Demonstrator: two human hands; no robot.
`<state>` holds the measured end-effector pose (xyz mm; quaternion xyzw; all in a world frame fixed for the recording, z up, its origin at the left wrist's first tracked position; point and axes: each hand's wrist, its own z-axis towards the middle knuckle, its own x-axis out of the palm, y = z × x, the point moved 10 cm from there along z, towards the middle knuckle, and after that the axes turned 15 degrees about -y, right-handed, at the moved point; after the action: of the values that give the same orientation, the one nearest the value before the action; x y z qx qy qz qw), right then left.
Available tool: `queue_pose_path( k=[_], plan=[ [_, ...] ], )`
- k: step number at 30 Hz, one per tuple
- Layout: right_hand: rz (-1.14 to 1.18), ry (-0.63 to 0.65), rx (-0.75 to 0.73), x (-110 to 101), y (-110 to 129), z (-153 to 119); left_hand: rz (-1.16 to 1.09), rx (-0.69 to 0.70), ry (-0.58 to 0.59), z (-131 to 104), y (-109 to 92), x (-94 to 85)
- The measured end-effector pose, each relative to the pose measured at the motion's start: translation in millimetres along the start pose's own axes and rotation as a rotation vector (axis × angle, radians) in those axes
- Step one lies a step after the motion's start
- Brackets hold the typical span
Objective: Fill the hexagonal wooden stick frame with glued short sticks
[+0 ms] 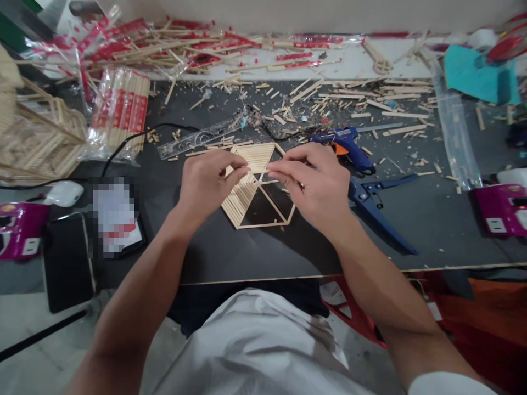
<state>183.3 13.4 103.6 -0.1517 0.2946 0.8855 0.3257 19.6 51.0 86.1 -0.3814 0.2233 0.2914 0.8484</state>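
The left hand (211, 180) and right hand (316, 182), fingertips pinched, grip opposite ends of a thin, pale wooden stick (258, 172) over the hexagonal, partly slatted pale-wood frame (254, 156) on the dark-grey bench (234, 255).

Looks like a craft workshop, or a corner used as one; impossible to tell whether inside a home. Points to handwork: on the dark surface (444, 227), toward its far edge, a litter of wooden offcuts (405, 115); beyond that edge, a heap of loose sticks (144, 50) and red wrappers (294, 56); toward the far left corner, plastic-wrapped stick bundles (119, 112) beside a stick-built structure (45, 142). Tools to match: right of the middle, a blue glue gun (351, 147) and hand cutters (382, 224), one handle stretching toward the near edge. At mid-surface, a hexagonal stick frame (242, 206), partly filled in
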Motion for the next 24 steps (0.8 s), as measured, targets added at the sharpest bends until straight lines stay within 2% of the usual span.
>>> queue_pose_path(
  k=[3, 8, 19, 24],
  plan=[
    [-0.007, 0.008, 0.018, 2, -3, 0, 0.000, 0.072, 0.038, -1, -4, 4.3],
    [-0.034, -0.005, 0.013, 5, -5, -1, -0.035, 0.127, 0.032, -5, -10, 3.6],
    [-0.038, -0.053, -0.016, -3, 0, 1, -0.125, 0.146, -0.081, -4, -22, -6.9],
    [-0.064, -0.040, 0.006, -5, 2, 2, -0.093, 0.152, -0.023, -6, -24, 1.1]
  ],
)
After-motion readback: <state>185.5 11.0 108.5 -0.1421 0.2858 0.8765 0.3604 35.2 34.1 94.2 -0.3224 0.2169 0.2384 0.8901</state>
